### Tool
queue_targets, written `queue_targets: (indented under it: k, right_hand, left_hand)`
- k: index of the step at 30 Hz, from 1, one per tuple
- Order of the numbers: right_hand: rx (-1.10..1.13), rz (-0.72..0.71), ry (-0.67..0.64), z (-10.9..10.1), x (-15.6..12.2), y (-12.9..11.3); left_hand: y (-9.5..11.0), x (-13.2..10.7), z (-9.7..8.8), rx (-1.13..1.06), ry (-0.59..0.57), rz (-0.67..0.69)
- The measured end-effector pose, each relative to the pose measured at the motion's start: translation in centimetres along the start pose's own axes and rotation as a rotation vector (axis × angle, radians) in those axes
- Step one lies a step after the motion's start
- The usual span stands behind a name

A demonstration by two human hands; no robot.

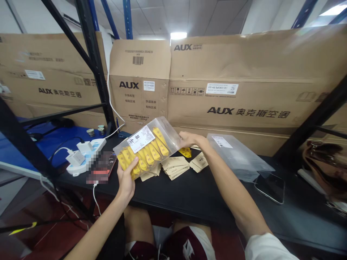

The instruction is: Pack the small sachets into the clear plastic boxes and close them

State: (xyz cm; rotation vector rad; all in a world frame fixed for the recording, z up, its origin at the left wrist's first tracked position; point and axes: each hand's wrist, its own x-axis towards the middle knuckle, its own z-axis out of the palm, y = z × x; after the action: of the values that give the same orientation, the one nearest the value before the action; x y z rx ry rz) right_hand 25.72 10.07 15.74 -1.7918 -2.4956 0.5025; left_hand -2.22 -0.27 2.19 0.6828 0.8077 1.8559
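Note:
A clear zip bag [174,136] with a white printed label is held up tilted above the black table. Inside it lie several yellow sachets [148,155] in a row. My left hand [127,180] grips the bag's lower left side, thumb across the front. At the bag's right end, my right hand [191,140] has its fingers closed on the edge; the fingertips are partly hidden. Below and behind the bag, fanned stacks of beige packets [175,168] rest on the table, with a yellow sachet [185,152] near my right wrist.
Frosted bags [235,155] lie right, beside a phone [270,187] and a brown bag [322,162]. A white power strip [88,157] with plugs and cables stands left. AUX cardboard [244,86] walls the back; black rack posts [93,61] frame the table [195,196].

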Motion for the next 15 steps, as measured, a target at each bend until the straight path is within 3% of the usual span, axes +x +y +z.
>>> queue_targets:
  k: [3,5,9,12,15]
  right_hand:
    - [0.221,-0.204,0.133,-1.9,-1.7,-0.6]
    - [0.476,-0.366,0.296,-2.7,-2.6,-1.1]
    - [0.957,-0.620,0.566,-2.8,-3.0,-2.4]
    - [1.132,-0.723,0.567,-2.4,-2.9,-3.4]
    - [1.143,-0.787,0.494,-2.4,-2.9,-3.9]
  left_hand:
    - [0.0,0.0,0.1,-0.014,0.003,0.003]
    - [0.0,0.0,0.1,-0.015,0.010,0.011]
    - [0.0,0.0,0.1,-0.005,0.027,0.000]
    - [0.1,0.0,0.1,-0.018,0.034,-0.012]
    - [0.2,-0.1,0.1,-0.024,0.033,-0.009]
